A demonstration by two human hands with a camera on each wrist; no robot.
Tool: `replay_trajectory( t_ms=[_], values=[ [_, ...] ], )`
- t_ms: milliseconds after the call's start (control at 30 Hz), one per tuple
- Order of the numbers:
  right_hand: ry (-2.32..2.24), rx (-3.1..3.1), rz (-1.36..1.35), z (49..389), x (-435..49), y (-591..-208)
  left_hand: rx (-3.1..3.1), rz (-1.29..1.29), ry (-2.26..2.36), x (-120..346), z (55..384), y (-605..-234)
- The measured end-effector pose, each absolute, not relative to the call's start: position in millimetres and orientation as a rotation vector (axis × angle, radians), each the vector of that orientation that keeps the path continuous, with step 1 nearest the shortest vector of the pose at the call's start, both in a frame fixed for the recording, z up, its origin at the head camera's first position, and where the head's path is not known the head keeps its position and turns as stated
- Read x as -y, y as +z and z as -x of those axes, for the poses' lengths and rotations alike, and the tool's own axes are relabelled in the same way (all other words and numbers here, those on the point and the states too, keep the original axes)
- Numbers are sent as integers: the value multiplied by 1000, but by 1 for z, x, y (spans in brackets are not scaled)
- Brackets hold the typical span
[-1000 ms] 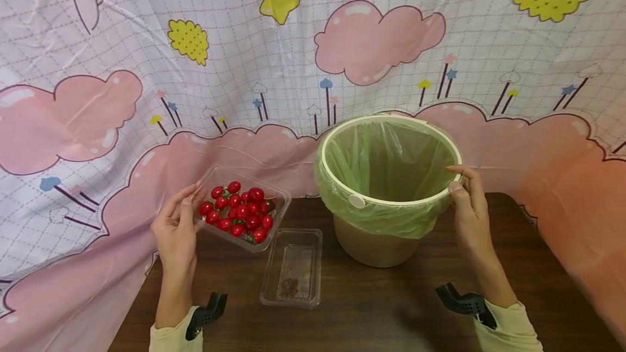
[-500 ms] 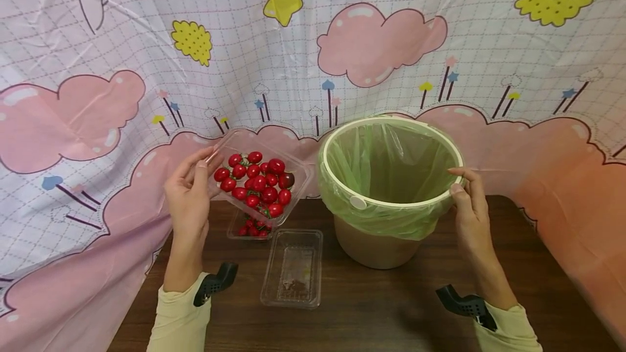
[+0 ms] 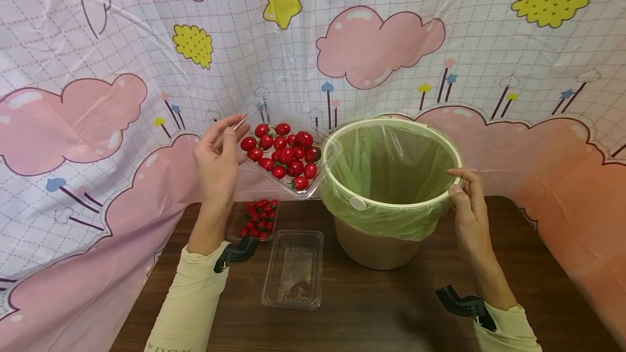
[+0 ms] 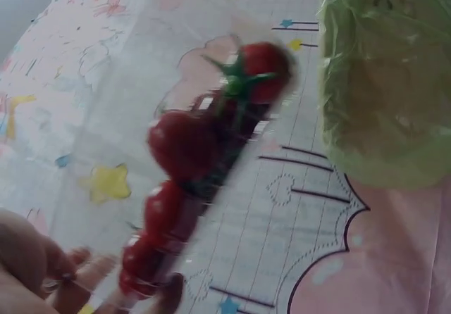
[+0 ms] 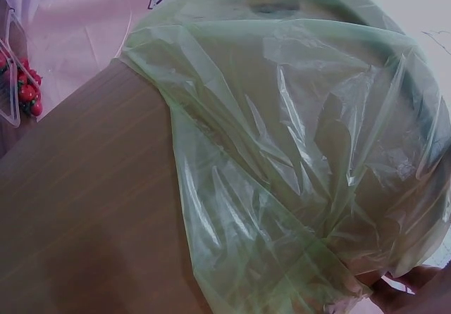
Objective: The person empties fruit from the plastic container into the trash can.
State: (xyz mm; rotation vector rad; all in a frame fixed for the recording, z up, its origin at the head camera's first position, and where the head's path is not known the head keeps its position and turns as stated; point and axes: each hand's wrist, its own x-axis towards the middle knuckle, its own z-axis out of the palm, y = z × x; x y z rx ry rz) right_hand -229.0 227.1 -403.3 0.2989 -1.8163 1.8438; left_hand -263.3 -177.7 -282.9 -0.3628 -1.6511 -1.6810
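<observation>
At centre, a not yet emptied tomato tub [image 3: 301, 195] is gripped by the left hand [image 3: 218, 159], the already-lined bin [image 3: 376, 249] by the right hand [image 3: 471, 200].

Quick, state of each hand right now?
Left hand: closed, holding a clear plastic tray of cherry tomatoes.
Right hand: closed, pinching the lined bin's rim.

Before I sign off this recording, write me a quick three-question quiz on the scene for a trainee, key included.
1. Which hand holds the raised clear tray of tomatoes?
2. True or false: the liner in the bin is pink.
3. Fill in: the right hand grips the bin's ____.

Key: 1. the left hand; 2. false, it is green; 3. rim.
</observation>
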Motion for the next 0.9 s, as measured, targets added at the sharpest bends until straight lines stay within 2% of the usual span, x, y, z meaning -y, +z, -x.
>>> replay_trajectory(
  t_ms=[300, 900],
  values=[
    [1823, 1809, -293, 229, -229, -404, 1623, 440, -1607, 129, 257, -256],
    [1774, 1883, -252, 227, -230, -402, 1608, 517, -1379, 72, 275, -253]
  ],
)
